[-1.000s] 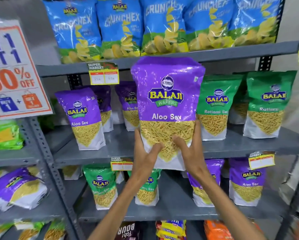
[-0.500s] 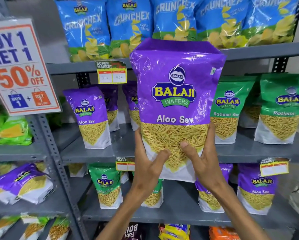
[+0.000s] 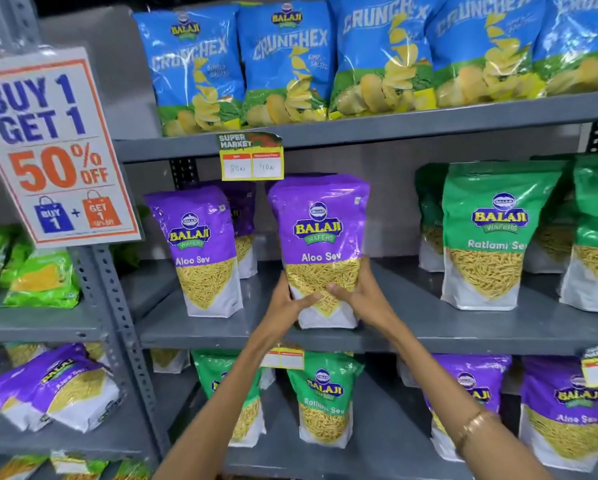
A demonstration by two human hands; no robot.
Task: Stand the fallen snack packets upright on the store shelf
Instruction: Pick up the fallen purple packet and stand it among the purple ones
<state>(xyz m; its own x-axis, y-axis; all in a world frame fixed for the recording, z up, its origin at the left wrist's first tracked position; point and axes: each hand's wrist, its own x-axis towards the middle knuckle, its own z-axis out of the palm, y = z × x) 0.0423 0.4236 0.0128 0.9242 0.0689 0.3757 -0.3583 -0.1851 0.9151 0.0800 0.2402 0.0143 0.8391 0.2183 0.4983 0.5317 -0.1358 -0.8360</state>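
A purple Aloo Sev packet [image 3: 320, 237] stands upright on the grey middle shelf [image 3: 429, 327], its base near the front edge. My left hand [image 3: 288, 301] grips its lower left side and my right hand [image 3: 358, 292] grips its lower right, thumbs across the front. Another purple Aloo Sev packet [image 3: 200, 251] stands upright to its left, with one more behind it. On the left rack's lower shelf, purple Aloo Sev packets [image 3: 58, 389] lie tipped on their sides.
Green Ratlami Sev packets [image 3: 491, 233] stand at the right of the middle shelf. Blue Crunchex bags [image 3: 283, 64] fill the top shelf. A promo sign [image 3: 51, 147] hangs on the left upright. Green and purple packets stand on the shelf below.
The purple packet was held up in front of the shelf; both hands have moved it forward and down, and its base now rests on the middle shelf.
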